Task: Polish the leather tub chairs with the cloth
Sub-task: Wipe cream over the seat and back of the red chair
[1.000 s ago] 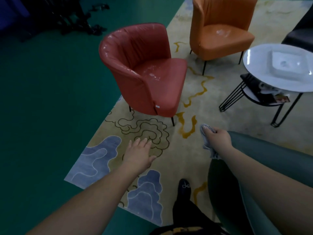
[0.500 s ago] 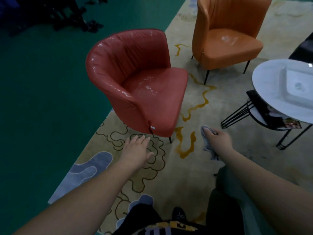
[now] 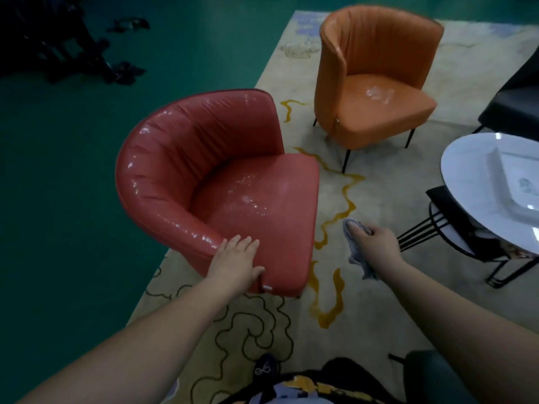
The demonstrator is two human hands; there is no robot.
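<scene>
Two leather tub chairs stand on the rug, the red chair (image 3: 221, 182) nearest me, the orange chair (image 3: 376, 83) beyond it. My left hand (image 3: 236, 263) rests flat, fingers straight, on the red chair's front arm; my right hand (image 3: 373, 246) grips the grey cloth (image 3: 357, 255) just beside the seat. Polishing has not begun, I judge; next I must bring the cloth onto the red seat.

Patterned rug (image 3: 364, 205) carries red chair (image 3: 221, 182), orange chair (image 3: 376, 83); perhaps white table (image 3: 478, 173).

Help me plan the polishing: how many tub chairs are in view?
2: the red chair near left, under the left hand; the orange chair beyond it. The dark seat at right may be another.
</scene>
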